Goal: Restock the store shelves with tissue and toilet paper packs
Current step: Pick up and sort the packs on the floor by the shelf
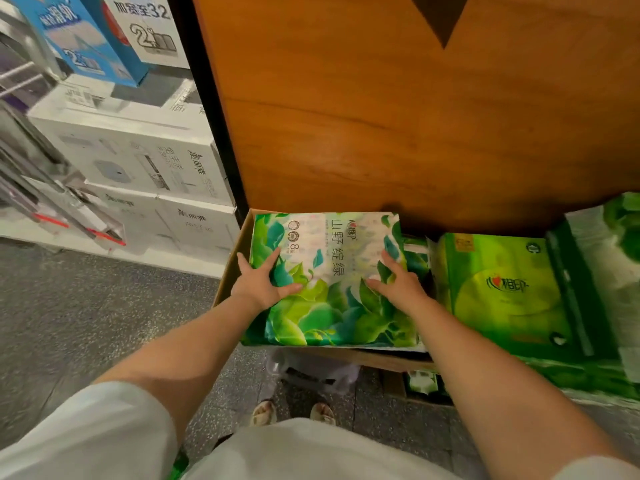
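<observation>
Both hands (pixel 329 284) on leaf-print tissue pack (pixel 332 306)

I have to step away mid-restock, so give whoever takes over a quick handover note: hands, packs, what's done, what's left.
Left hand: flat on the leaf-print tissue pack, fingers spread, no closed grip.
Right hand: likewise flat on the same pack's right side.
That pack lies on top in the cardboard box under the wooden shelf board.
Bright green tissue pack lies just right of it, more green packs beyond.
Done: cannot tell from this view.
Left: probably take hold of the leaf-print pack and shelve it, then the rest.
</observation>
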